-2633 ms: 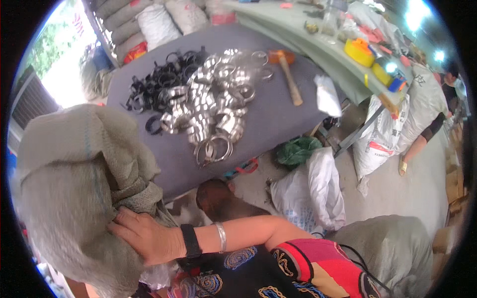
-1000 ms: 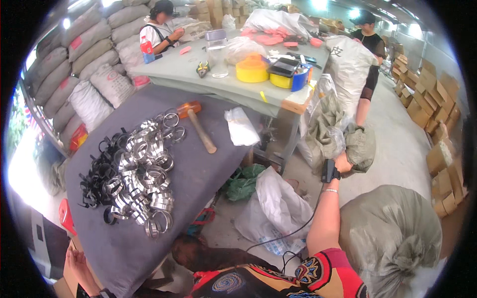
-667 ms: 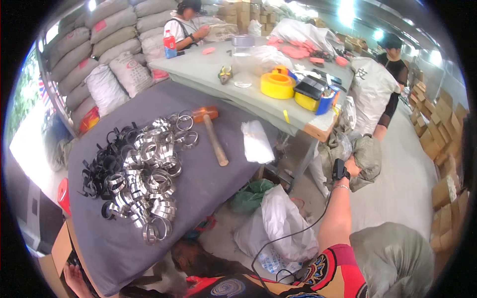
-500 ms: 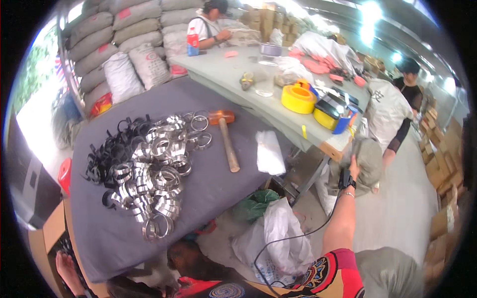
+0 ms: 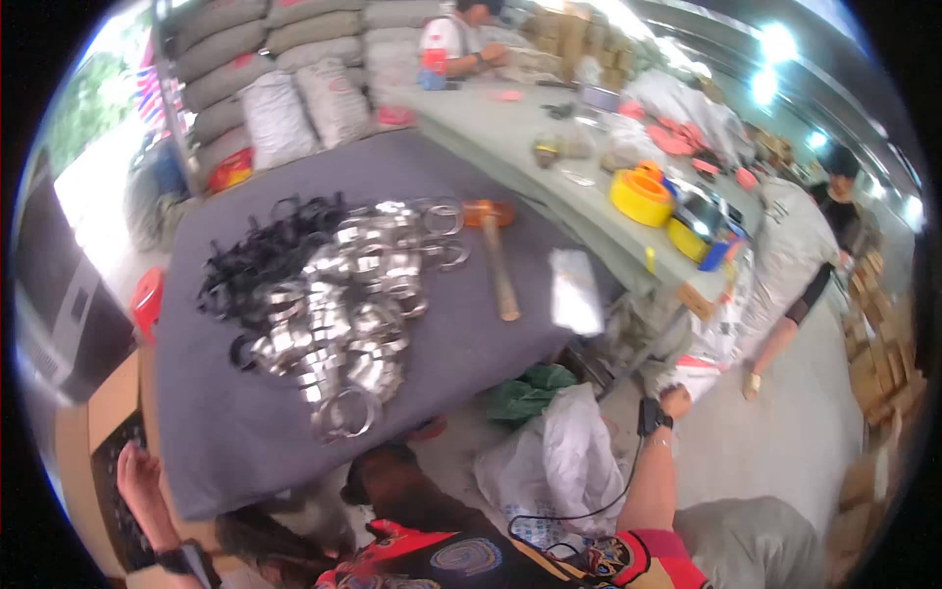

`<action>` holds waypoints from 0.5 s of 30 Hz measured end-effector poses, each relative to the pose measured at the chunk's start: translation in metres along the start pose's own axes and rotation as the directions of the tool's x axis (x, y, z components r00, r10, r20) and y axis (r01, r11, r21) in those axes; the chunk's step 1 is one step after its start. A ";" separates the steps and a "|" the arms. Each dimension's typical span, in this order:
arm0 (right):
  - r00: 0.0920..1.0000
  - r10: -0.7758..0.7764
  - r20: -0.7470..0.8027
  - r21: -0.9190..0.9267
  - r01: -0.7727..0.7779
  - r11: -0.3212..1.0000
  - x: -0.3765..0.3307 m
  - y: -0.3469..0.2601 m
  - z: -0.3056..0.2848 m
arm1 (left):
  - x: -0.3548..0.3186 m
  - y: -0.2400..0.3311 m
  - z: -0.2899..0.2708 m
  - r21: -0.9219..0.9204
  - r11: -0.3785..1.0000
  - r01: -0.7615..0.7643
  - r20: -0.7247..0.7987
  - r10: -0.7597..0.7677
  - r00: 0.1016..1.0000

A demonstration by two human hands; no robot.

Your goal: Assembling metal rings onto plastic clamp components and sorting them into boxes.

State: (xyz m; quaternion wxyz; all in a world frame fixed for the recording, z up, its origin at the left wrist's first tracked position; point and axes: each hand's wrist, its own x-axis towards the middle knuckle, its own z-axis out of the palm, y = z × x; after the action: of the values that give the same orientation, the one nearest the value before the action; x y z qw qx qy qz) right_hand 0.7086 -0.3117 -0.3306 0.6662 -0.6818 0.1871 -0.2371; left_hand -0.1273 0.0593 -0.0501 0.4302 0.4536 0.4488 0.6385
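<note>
White sack (image 5: 721, 334) just beyond the nearer right hand (image 5: 674, 400), whose grip cannot be told. Left hand (image 5: 140, 478) loosely open beside the carton (image 5: 114, 401).

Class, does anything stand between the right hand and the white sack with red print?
Nothing visible does: the right hand is at the lower end of the white sack; blur hides whether it grips.

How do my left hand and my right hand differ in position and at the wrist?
Your left hand is at the open cardboard box; your right hand is farther right, near the white sack, contact unclear. The right hand's black wrist device has a cable beside it; the left hand's black band shows none. Both wrists wear something black.
</note>
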 end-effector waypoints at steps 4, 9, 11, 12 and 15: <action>0.868 -0.492 0.064 0.022 0.491 0.871 -0.043 -0.078 -0.038 | -0.007 -0.015 0.054 0.000 1.000 -0.005 0.068 0.005 0.998; 0.757 -0.517 0.400 0.484 0.305 0.820 -0.219 -0.231 -0.026 | -0.020 -0.015 0.081 0.014 1.000 -0.014 0.193 0.011 0.981; 0.585 -0.593 0.552 0.560 0.267 0.784 -0.283 -0.263 -0.019 | -0.035 -0.010 0.084 0.052 0.999 -0.009 0.244 -0.004 0.970; 0.463 -0.618 0.636 0.561 0.273 0.782 -0.308 -0.272 -0.015 | -0.042 -0.013 0.091 0.090 0.996 0.002 0.257 -0.025 0.966; -0.089 -0.752 0.653 0.689 0.481 0.542 -0.408 -0.295 -0.005 | -0.065 -0.017 0.058 0.215 0.976 -0.024 0.287 -0.040 0.957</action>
State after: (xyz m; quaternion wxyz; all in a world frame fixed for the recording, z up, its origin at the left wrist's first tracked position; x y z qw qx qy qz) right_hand 0.3546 -0.0703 -0.0663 0.5208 -0.5972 -0.6022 -0.0976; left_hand -0.0549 0.0120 -0.0684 0.4420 0.5842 0.4496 0.5111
